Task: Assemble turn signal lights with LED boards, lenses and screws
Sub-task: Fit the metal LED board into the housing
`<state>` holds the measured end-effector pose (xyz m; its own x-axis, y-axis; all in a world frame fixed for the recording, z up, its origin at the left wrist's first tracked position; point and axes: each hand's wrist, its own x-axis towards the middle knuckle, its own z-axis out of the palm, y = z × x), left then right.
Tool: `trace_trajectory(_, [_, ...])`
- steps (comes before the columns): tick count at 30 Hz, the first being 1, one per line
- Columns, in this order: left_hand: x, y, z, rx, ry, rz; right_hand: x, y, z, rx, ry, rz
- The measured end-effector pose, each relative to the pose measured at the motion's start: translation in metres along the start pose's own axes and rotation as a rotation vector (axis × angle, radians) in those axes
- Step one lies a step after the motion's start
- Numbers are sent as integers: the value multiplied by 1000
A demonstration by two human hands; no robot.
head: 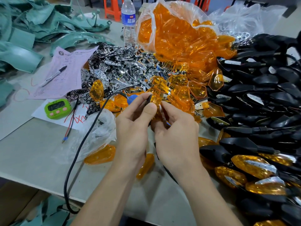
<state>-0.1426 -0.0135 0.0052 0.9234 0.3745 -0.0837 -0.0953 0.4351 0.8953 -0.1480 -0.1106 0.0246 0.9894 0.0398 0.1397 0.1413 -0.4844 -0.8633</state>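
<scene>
Both hands meet at the table's middle around one turn signal with an orange lens (154, 101). My left hand (135, 121) pinches its black edge between thumb and fingers. My right hand (175, 128) curls round the lens from the right. The part's body is mostly hidden between my palms. Loose orange lenses (184, 93) lie just behind, and chrome reflector pieces (117, 67) are heaped further back. Black housings (260, 98) are stacked on the right. Finished lights (254, 165) with orange lenses lie at the near right.
A clear bag of orange lenses (175, 30) and a water bottle (128, 22) stand at the back. A green timer (57, 108), a pink paper with a marker (53, 75), a black cable (81, 147) and green plastic scraps (32, 26) occupy the left.
</scene>
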Motion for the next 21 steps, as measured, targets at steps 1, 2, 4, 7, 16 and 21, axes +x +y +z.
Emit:
trace_trajectory(1, [0, 0, 0, 12, -9, 2, -2, 1, 1, -37, 8, -9])
trace_trajectory(2, [0, 1, 1, 28, -28, 8, -5, 1, 3, -54, 16, -12])
trace_trajectory(4, [0, 3, 0, 64, -97, 39, -9, 1, 3, -51, 39, -37])
trace_trajectory(7, [1, 9, -2, 48, -152, 55, -12, 4, 4, -27, 104, -108])
trace_trajectory(16, [-1, 12, -2, -79, -203, 40, 4, 39, 25, -119, 243, -260])
trace_trajectory(21, [0, 17, -5, -147, -272, 11, 16, 60, 27, -208, 250, -309])
